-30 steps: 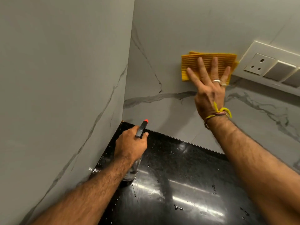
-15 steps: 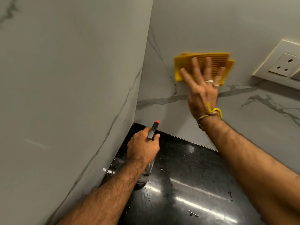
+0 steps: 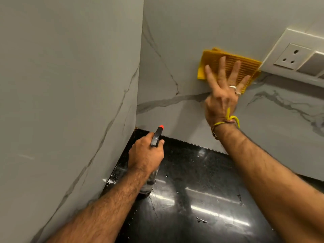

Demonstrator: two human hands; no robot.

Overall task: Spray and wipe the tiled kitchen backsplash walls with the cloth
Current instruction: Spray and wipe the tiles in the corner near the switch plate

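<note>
A folded yellow ribbed cloth (image 3: 245, 62) lies flat against the grey marble-veined back wall (image 3: 184, 41). My right hand (image 3: 221, 95) presses it there with spread, straight fingers, just left of a wall socket plate. My left hand (image 3: 146, 155) grips a clear spray bottle (image 3: 149, 183) that stands on the black countertop near the corner. The bottle's black trigger head with a red nozzle tip (image 3: 157, 135) sticks out above my fist and points toward the back wall.
A white socket and switch plate (image 3: 296, 57) is mounted on the back wall at the upper right. The left side wall (image 3: 70, 85) meets the back wall in a corner. The glossy black countertop (image 3: 201, 199) carries scattered water droplets.
My right hand has slid the cloth along the back wall to the right, close to the socket plate. My left hand keeps its grip on the bottle on the countertop.
</note>
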